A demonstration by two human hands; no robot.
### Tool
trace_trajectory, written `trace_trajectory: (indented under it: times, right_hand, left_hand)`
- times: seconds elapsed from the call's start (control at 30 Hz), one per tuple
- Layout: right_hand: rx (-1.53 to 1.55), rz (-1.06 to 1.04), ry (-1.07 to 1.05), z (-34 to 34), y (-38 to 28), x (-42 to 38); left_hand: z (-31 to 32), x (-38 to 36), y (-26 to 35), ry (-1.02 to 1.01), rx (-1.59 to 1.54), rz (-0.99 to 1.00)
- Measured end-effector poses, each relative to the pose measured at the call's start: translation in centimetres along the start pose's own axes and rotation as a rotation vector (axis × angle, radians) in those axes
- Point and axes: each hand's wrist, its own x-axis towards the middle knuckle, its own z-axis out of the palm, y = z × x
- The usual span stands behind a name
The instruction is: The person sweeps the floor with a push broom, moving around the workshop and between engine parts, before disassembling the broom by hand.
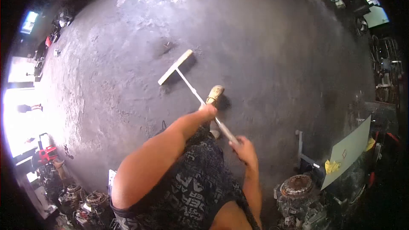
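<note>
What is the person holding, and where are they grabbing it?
A push broom, held by its long handle: left hand partway down the handle, right hand at its upper end.

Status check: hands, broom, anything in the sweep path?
Left hand and right hand both gripping the broom handle. Broom head down on the floor. Small debris just beyond the head; a foot beside the handle.

Repair workshop — stained concrete floor point(255, 38), engine parts point(297, 186) and machinery point(81, 196) crowding edges — grimy garage clutter
</note>
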Motion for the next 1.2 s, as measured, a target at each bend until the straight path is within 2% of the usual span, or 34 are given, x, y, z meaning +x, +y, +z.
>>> trace_trajectory:
  times: [0.03, 0.1, 0.13, 0.17, 0.2, 0.3, 0.33, 0.37, 0.43, 0.5, 0.63, 0.73, 0.8, 0.87, 0.9, 1.0, 1.03, 1.1, 1.2]
  right_hand:
    - [-0.080, -0.097, 0.018, -0.6, -2.6, 3.5]
    - [-0.143, -0.191, 0.050, -1.6, -5.2, 10.2]
    - [-0.193, -0.210, 0.051, -2.3, -7.5, 11.8]
    - [-0.258, -0.226, 0.037, -2.7, -9.9, 13.0]
    - [-0.323, -0.249, 0.011, -3.2, -11.5, 13.4]
    - [-0.355, -0.346, 0.014, -8.9, -14.3, 11.5]
    - [-0.286, -0.217, -0.029, -11.9, -15.3, 10.7]
    - [-0.216, -0.084, -0.072, -15.1, -15.9, 9.7]
    - [-0.218, -0.045, 0.006, -21.4, -15.2, 8.1]
    - [-0.299, -0.165, 0.097, -27.6, -14.4, 6.1]
    - [-0.280, 0.081, 0.177, -38.7, -12.4, 3.3]
    - [-0.283, 0.155, 0.183, -45.6, -9.0, 3.7]
    - [-0.379, 0.096, 0.199, -50.2, -8.0, 4.5]
    - [-0.420, 0.030, 0.184, -53.5, -8.8, 4.8]
    - [-0.453, 0.105, 0.188, -54.5, -10.4, 4.8]
    - [-0.439, 0.042, 0.168, -60.1, -9.8, 6.7]
    - [-0.508, -0.090, 0.164, -61.3, -10.5, 8.0]
    - [-0.486, -0.062, 0.107, -63.7, -9.8, 12.2]
    - [-0.412, 0.015, -0.005, -66.0, -10.3, 20.6]
  left_hand:
    - [-3.0, -0.1, -1.2, 0.074, 0.058, 0.056]
    - [-5.1, 5.0, -4.3, 0.162, 0.033, -0.080]
    - [-6.6, 7.6, -6.4, 0.092, 0.066, -0.068]
    - [-11.2, 6.3, -5.8, -0.081, 0.168, -0.057]
    - [-12.7, 7.1, -6.6, -0.073, 0.295, -0.041]
    - [-15.8, 6.8, -5.1, 0.039, 0.268, 0.148]
    - [-16.3, 7.2, -3.3, 0.076, 0.221, 0.210]
    - [-19.9, 4.7, 0.5, 0.076, 0.070, 0.215]
    - [-19.6, 8.1, 5.4, 0.078, 0.083, 0.295]
    - [-22.8, 8.0, 12.2, -0.032, 0.038, 0.385]
    - [-24.1, 12.3, 24.1, -0.027, 0.024, 0.607]
    - [-25.9, 14.9, 31.4, -0.030, -0.062, 0.618]
    - [-27.1, 17.6, 35.9, -0.032, -0.073, 0.616]
    - [-28.7, 19.1, 38.9, -0.044, -0.072, 0.607]
    - [-29.6, 19.5, 39.9, -0.033, -0.074, 0.610]
    - [-31.2, 23.4, 43.4, 0.020, -0.110, 0.590]
    - [-32.2, 24.6, 44.0, 0.029, -0.132, 0.572]
    - [-33.6, 26.8, 44.2, 0.059, -0.141, 0.488]
    - [-31.5, 34.5, 41.8, 0.253, -0.186, 0.472]
